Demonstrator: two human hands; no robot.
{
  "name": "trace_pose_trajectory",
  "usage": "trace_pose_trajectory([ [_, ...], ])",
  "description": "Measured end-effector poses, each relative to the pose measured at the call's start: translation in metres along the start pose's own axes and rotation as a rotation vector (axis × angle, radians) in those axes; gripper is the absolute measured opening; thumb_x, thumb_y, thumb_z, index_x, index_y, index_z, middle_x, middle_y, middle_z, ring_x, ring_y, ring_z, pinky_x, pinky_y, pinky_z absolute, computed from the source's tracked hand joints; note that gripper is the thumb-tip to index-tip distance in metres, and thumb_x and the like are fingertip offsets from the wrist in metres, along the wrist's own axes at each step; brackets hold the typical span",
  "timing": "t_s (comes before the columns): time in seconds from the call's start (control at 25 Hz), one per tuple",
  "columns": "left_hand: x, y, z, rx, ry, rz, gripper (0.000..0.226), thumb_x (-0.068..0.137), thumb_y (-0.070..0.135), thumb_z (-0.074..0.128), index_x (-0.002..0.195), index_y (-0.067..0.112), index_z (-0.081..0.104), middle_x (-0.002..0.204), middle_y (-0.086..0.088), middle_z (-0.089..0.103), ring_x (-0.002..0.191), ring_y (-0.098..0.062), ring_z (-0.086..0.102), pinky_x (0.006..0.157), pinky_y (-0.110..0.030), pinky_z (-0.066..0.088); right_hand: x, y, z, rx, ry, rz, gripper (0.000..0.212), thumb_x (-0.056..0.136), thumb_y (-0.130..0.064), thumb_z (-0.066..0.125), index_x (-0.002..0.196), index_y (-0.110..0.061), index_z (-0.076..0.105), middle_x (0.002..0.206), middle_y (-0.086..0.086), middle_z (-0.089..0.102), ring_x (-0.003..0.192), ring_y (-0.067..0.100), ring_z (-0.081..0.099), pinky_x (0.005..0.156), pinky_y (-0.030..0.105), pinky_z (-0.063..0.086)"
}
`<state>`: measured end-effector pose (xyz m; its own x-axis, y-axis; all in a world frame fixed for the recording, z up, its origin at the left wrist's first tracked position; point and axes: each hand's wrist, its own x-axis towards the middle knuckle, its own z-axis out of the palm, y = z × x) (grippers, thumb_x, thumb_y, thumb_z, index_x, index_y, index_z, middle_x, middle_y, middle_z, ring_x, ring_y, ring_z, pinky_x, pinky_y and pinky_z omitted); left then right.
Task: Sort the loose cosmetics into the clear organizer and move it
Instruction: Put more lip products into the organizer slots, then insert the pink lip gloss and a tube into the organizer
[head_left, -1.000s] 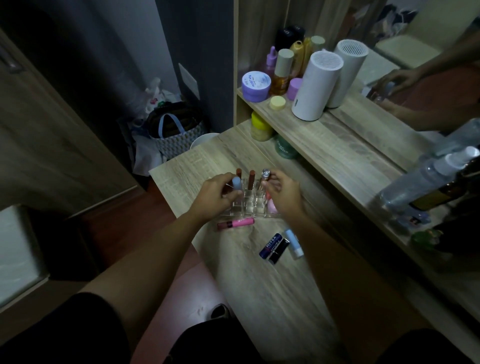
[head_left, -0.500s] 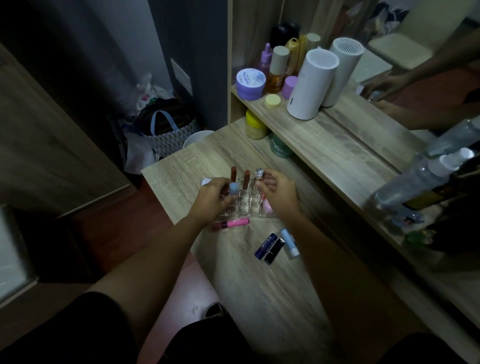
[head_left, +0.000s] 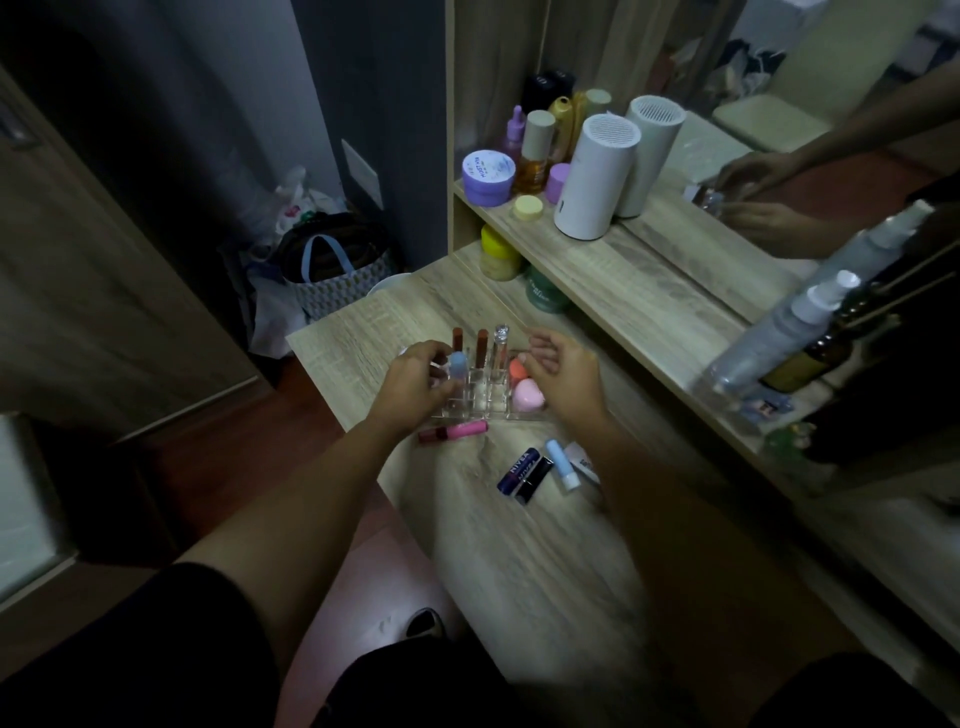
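Left hand (head_left: 415, 387) pinches a rounded pale-blue tube (head_left: 458, 365) in the clear acrylic organizer (head_left: 475, 397); right hand (head_left: 563, 371) loosely spread, empty; navy "NIVEA" stick (head_left: 517, 469) lies on woodgrain counter (head_left: 519, 561).

The left hand (head_left: 415, 387) covers the clear organizer's (head_left: 480, 397) near-left corner, so whether its fingers grip the light-blue stick (head_left: 458, 365) cannot be told. The near tabletop (head_left: 519, 571) is smeared by blur, and the right forearm hides part of what may be a white tube (head_left: 582, 460).

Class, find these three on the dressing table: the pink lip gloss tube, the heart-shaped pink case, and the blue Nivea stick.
pink lip gloss tube (head_left: 464, 429), head view, on its pink barrel.
heart-shaped pink case (head_left: 529, 395), head view, middle of its lid.
blue Nivea stick (head_left: 517, 468), head view, on its printed label.
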<state>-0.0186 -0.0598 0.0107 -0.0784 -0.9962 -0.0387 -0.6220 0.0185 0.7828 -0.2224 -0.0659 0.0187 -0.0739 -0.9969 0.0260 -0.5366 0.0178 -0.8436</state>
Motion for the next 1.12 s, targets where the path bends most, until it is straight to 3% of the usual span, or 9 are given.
trace_pose_trajectory([
  [0.24, -0.003, 0.001, 0.001, 0.051, 0.021, 0.021, 0.035, 0.082, 0.012, 0.070, 0.115, 0.006, 0.058, 0.110, -0.010, 0.062, 0.083, -0.015, 0.060, 0.074, -0.029, 0.051, -0.002, 0.009, -0.002, -0.051, -0.003, -0.002, 0.038, 0.085, -0.010, 0.067, 0.122, -0.011, 0.059, 0.112, 0.007, 0.068, 0.090, 0.005, 0.061, 0.068, 0.001, 0.046],
  [0.4, -0.008, -0.002, 0.006, 0.047, -0.010, 0.010, 0.035, 0.080, 0.018, 0.074, 0.109, 0.004, 0.059, 0.103, -0.011, 0.065, 0.082, -0.019, 0.061, 0.071, -0.028, 0.047, -0.011, 0.020, -0.006, -0.084, 0.002, 0.014, 0.033, 0.086, -0.008, 0.065, 0.118, -0.008, 0.061, 0.109, 0.010, 0.068, 0.090, 0.009, 0.061, 0.080, 0.018, 0.051],
  [0.68, -0.021, -0.013, 0.022, 0.109, -0.074, 0.022, 0.024, 0.084, 0.016, 0.068, 0.104, 0.004, 0.063, 0.102, -0.015, 0.068, 0.084, -0.023, 0.062, 0.077, -0.033, 0.049, -0.028, 0.041, -0.014, -0.169, 0.056, 0.049, 0.025, 0.089, 0.002, 0.056, 0.113, -0.001, 0.063, 0.104, 0.017, 0.068, 0.087, 0.012, 0.058, 0.078, 0.023, 0.049],
  [0.88, -0.032, -0.016, 0.045, 0.126, -0.121, 0.007, 0.021, 0.085, 0.014, 0.066, 0.103, 0.003, 0.064, 0.099, -0.017, 0.069, 0.085, -0.029, 0.065, 0.078, -0.035, 0.050, -0.042, 0.062, -0.023, -0.240, 0.034, 0.104, 0.029, 0.087, 0.007, 0.054, 0.113, -0.002, 0.064, 0.109, 0.015, 0.068, 0.090, 0.011, 0.060, 0.079, 0.019, 0.047],
  [1.12, -0.036, -0.016, 0.065, 0.168, -0.158, -0.006, 0.024, 0.087, 0.017, 0.063, 0.107, 0.004, 0.064, 0.104, -0.016, 0.067, 0.089, -0.027, 0.063, 0.077, -0.030, 0.045, -0.052, 0.073, -0.017, -0.325, -0.042, 0.099, 0.024, 0.088, -0.001, 0.056, 0.110, -0.003, 0.065, 0.106, 0.015, 0.068, 0.091, 0.020, 0.063, 0.078, 0.026, 0.049],
])
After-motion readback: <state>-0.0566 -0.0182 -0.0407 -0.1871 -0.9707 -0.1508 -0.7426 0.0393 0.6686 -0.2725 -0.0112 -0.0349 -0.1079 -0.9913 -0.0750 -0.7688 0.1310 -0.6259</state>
